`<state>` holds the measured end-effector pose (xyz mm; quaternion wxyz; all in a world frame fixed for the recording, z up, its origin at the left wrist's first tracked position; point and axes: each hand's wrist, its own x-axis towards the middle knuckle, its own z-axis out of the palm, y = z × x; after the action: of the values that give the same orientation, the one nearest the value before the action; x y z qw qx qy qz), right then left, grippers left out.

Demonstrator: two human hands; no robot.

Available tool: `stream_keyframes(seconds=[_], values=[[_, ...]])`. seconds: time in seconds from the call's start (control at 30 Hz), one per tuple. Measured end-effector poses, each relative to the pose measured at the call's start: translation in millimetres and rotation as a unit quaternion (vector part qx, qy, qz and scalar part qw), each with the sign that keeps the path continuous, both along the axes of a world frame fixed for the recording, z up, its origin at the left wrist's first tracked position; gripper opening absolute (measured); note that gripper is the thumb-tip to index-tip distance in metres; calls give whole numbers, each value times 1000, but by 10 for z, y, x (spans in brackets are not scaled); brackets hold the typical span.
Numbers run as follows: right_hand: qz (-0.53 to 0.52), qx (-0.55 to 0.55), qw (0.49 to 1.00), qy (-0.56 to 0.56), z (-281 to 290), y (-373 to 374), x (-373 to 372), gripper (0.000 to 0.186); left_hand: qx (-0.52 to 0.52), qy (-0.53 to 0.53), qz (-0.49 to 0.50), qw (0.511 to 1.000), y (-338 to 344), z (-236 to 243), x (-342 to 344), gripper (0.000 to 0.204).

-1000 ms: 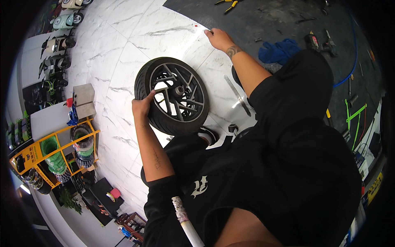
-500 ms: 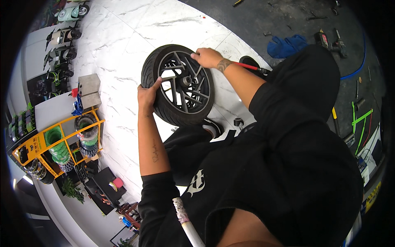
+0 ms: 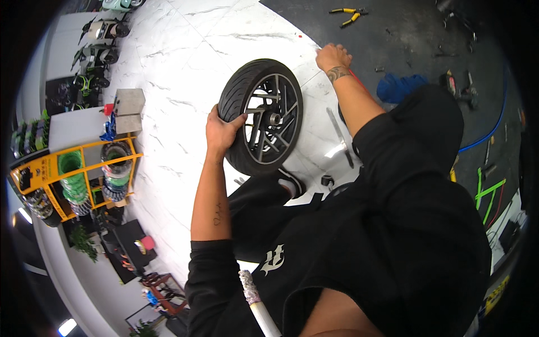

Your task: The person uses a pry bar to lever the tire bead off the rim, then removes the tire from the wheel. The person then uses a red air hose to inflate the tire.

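A motorcycle wheel (image 3: 274,160) with a black tyre and dark multi-spoke rim stands tilted on the pale marbled floor. My left hand (image 3: 223,130) grips its left side, fingers behind the tyre and thumb over the sidewall toward the rim. My right hand (image 3: 335,58) is off to the right of the wheel, closed and touching no part of it. A red-handled tool (image 3: 360,82) runs back from this hand beside the wrist, mostly hidden by the forearm. Between the wheel and my right forearm, a long flat metal bar (image 3: 339,137) lies on the floor.
Yellow-handled pliers (image 3: 349,16), a blue cloth (image 3: 400,88) and a power tool (image 3: 467,92) lie on dark flooring at right. A yellow rack (image 3: 90,182) with tyres stands left, below parked scooters (image 3: 92,56). A lit cigarette (image 3: 259,309) shows at the bottom edge.
My right hand has left the wheel rim and moved up and right, the red-handled tool moving with it. My left hand still holds the wheel, and the view has shifted somewhat.
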<state>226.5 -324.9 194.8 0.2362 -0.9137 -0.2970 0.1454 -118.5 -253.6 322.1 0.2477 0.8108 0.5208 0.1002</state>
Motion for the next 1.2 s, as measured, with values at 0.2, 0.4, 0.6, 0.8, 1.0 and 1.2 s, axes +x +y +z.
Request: stream_keyframes(seconds=[0.2,0.4,0.6,0.8,1.0,1.2], values=[[381,230,893,62,633,392,-803,67,53,-37,-9,998,-156,-37,156,63],[373,213,903,27,813,97,-1015,73,52,-7,33,998,-101,-105,128,66],[368,178,912,-48,800,72,-1121,52,57,-3,72,996,-45,-133,107,68],[363,215,906,-44,727,196,-1077,52,51,8,92,994,-44,-183,115,70],[361,205,909,-10,773,136,-1059,46,85,-12,72,994,-61,-162,105,67],[392,186,901,8,835,66,-871,54,15,-36,52,998,63,-108,134,73]])
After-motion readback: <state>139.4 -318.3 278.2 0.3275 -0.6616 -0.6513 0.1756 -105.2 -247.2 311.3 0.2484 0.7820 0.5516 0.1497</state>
